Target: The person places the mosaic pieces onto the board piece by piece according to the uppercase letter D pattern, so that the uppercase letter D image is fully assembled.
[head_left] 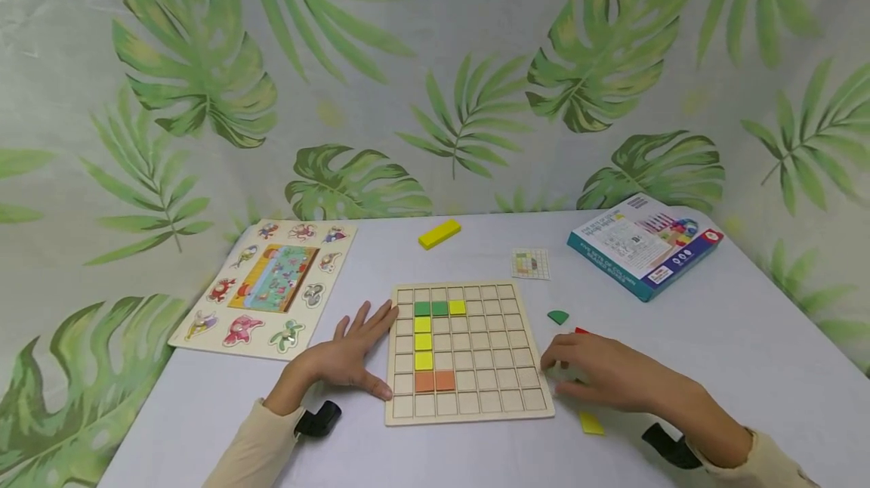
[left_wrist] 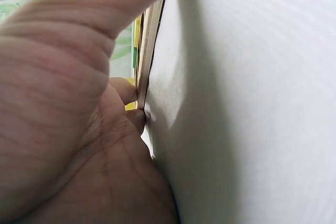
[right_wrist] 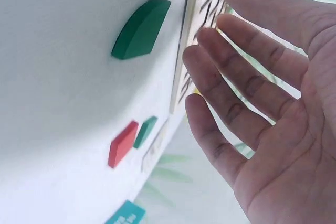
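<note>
A wooden grid board [head_left: 489, 401] lies flat on the table. Green tiles [head_left: 431, 308], yellow tiles [head_left: 424, 342] and orange tiles [head_left: 434, 381] fill some of its cells. Against the board's left edge, my left hand [head_left: 350, 352] rests with fingers and thumb spread. My right hand [head_left: 605, 371] is by the right edge, its fingers slightly bent and nothing held, as the right wrist view confirms. Around it lie a green quarter-round piece [head_left: 558, 317], a red piece [head_left: 582, 331] mostly hidden by the hand, and a yellow piece [head_left: 591, 423]. Another green piece [right_wrist: 142, 30] appears only in the right wrist view.
Beyond the board are a small printed grid card [head_left: 531, 264] and a yellow block [head_left: 439, 233]. A picture puzzle board [head_left: 224, 322] with animal figures lies at the left. At the back right sits a teal and white box [head_left: 646, 246]. A leaf-patterned cloth [head_left: 469, 125] hangs behind.
</note>
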Demonstrator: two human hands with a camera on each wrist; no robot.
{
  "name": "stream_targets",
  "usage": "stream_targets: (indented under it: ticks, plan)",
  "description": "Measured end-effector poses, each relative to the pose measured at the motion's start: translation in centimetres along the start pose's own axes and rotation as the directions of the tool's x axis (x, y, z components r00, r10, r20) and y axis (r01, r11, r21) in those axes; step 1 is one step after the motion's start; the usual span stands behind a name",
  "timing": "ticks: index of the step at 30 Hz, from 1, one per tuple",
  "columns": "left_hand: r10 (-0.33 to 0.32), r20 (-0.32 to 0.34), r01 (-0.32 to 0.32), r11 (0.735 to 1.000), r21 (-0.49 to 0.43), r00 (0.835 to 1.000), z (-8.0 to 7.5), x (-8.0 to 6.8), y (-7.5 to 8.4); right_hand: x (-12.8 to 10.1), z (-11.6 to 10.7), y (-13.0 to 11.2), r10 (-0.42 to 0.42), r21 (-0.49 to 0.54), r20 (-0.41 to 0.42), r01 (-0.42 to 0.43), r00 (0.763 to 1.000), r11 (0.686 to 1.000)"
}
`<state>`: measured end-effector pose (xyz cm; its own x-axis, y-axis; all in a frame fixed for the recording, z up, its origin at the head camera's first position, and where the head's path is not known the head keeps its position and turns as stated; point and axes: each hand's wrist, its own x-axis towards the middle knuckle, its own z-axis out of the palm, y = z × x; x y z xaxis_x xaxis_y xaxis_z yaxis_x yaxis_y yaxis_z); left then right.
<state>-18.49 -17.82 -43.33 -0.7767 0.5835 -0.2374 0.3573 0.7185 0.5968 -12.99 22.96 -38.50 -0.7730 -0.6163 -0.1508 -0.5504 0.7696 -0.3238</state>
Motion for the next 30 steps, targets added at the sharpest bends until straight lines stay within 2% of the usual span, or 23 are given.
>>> stream_targets:
  ticks: [4,7,12,25,30]
  plan:
    - [0.0,0.001,0.0,1.0,-0.005,1.0,0.0,0.0,-0.1,-1.3,-0.1,-0.2,0.084,0.061,0.078,-0.089,0.993,0.994]
    - [-0.003,0.002,0.003,1.0,-0.001,1.0,0.0,0.1,0.0,-2.3,-0.1,-0.1,0.098,0.096,0.129,-0.111,0.987,0.989]
    - [-0.005,0.002,0.005,1.0,0.002,1.0,0.0,0.1,0.1,-3.2,0.1,0.2,0.13,0.089,0.183,-0.148,0.974,0.985]
    - [-0.006,0.01,0.006,1.0,-0.007,1.0,0.0,-0.1,0.1,-3.0,1.5,0.8,0.147,0.129,0.189,-0.173,0.971,0.976]
    - [0.005,0.012,-0.005,1.0,0.003,1.0,-0.3,0.0,0.5,-2.8,1.2,0.8,0.103,0.141,0.188,-0.131,0.977,0.981]
